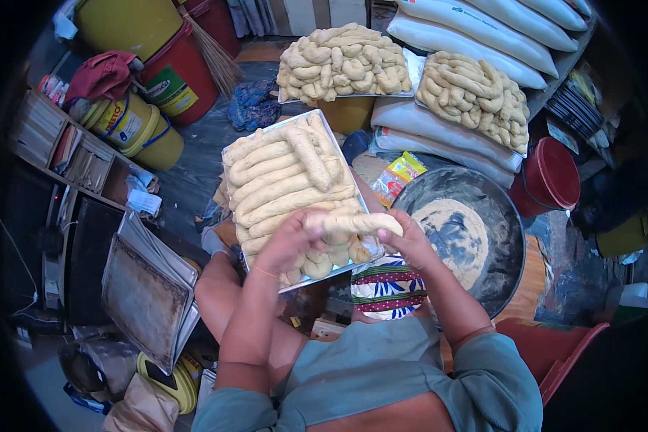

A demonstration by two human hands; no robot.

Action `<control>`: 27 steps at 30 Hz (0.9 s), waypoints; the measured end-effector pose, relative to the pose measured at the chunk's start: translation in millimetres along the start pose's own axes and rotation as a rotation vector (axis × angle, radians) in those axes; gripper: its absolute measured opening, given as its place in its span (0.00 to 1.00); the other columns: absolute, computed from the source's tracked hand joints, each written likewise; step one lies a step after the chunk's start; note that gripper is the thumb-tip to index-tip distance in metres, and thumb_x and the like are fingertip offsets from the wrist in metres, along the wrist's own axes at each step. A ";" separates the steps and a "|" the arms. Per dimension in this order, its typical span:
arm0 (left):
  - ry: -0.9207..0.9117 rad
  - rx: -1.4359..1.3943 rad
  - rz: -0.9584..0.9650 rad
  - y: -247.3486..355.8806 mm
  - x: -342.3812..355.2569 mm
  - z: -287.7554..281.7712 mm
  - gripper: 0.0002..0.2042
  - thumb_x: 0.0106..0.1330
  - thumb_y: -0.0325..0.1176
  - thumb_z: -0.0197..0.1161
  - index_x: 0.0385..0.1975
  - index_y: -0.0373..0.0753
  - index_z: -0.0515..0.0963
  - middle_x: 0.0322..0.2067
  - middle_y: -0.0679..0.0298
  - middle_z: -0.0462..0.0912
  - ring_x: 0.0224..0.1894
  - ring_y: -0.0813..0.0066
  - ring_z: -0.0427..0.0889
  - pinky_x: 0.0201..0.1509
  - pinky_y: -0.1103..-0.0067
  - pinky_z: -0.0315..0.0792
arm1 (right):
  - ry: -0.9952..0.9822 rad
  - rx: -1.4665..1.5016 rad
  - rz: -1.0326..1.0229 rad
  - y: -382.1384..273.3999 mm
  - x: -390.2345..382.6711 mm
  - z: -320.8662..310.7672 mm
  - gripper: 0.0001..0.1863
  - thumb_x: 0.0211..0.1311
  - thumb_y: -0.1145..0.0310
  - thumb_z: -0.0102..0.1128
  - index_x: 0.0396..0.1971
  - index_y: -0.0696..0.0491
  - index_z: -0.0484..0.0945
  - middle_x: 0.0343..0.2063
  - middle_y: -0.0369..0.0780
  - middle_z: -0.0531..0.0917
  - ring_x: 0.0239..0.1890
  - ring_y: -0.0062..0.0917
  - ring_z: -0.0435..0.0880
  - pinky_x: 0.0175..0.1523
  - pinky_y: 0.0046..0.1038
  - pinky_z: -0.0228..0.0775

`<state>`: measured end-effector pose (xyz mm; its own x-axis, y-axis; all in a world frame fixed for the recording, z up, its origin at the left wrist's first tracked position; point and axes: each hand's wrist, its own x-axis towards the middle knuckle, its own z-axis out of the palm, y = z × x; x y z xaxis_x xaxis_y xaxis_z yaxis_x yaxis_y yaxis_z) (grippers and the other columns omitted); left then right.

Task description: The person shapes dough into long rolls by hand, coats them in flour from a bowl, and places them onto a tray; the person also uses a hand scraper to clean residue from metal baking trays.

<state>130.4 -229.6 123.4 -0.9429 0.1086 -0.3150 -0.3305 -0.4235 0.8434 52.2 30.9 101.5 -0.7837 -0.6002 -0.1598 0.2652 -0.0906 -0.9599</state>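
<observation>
A twisted strip of pale dough (354, 223) is stretched level between my hands. My left hand (289, 242) grips its left end, and my right hand (412, 240) pinches its right end, which curves down a little. Beneath the left part of the strip is a tray (336, 135) with a pale rim, tilted over my lap. Long dough ropes (281, 169) lie side by side across that tray, one on top of the others. Shorter dough pieces (317, 265) are bunched at its near edge, partly hidden by my left hand and the strip.
A wide dark basin (507, 237) with flour inside stands to my right. Farther off are two trays piled with dough (342, 61), beside stacked white sacks (475, 32). Used baking trays (140, 288) lean at my left. Buckets (180, 79) and a red pail (551, 176) stand around.
</observation>
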 end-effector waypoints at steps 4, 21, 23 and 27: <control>0.153 -0.094 0.252 34.4 15.5 -44.0 0.15 0.65 0.27 0.57 0.52 0.36 0.70 0.38 0.62 0.77 0.35 0.77 0.78 0.44 0.74 0.78 | -0.041 -0.032 -0.041 -3.6 6.8 28.2 0.17 0.59 0.65 0.65 0.44 0.54 0.72 0.34 0.33 0.75 0.34 0.13 0.73 0.37 0.18 0.68; -0.081 0.816 0.533 3.3 18.7 13.6 0.20 0.48 0.22 0.65 0.45 0.38 0.75 0.51 0.58 0.71 0.57 0.61 0.69 0.63 0.73 0.62 | -0.208 0.059 -0.041 -18.7 -4.4 38.3 0.23 0.61 0.60 0.62 0.51 0.55 0.67 0.38 0.35 0.74 0.38 0.16 0.73 0.40 0.19 0.68; -0.039 0.854 0.575 9.1 14.1 17.5 0.19 0.50 0.21 0.64 0.45 0.37 0.74 0.51 0.58 0.72 0.57 0.62 0.69 0.63 0.72 0.62 | -0.210 0.085 -0.031 -19.6 -7.0 37.6 0.24 0.61 0.59 0.62 0.51 0.55 0.67 0.38 0.35 0.74 0.37 0.16 0.73 0.40 0.19 0.68; 0.037 0.968 0.554 15.9 6.4 17.5 0.18 0.54 0.19 0.59 0.46 0.36 0.71 0.54 0.57 0.72 0.59 0.62 0.69 0.63 0.71 0.63 | -0.237 0.130 0.004 -20.0 -7.5 38.2 0.25 0.61 0.58 0.62 0.52 0.54 0.67 0.38 0.35 0.74 0.37 0.15 0.73 0.39 0.19 0.68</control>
<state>118.4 -219.9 142.4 -0.9736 0.0879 0.2106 0.2268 0.4759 0.8498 74.2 6.9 130.6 -0.6333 -0.7686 -0.0902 0.3494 -0.1799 -0.9195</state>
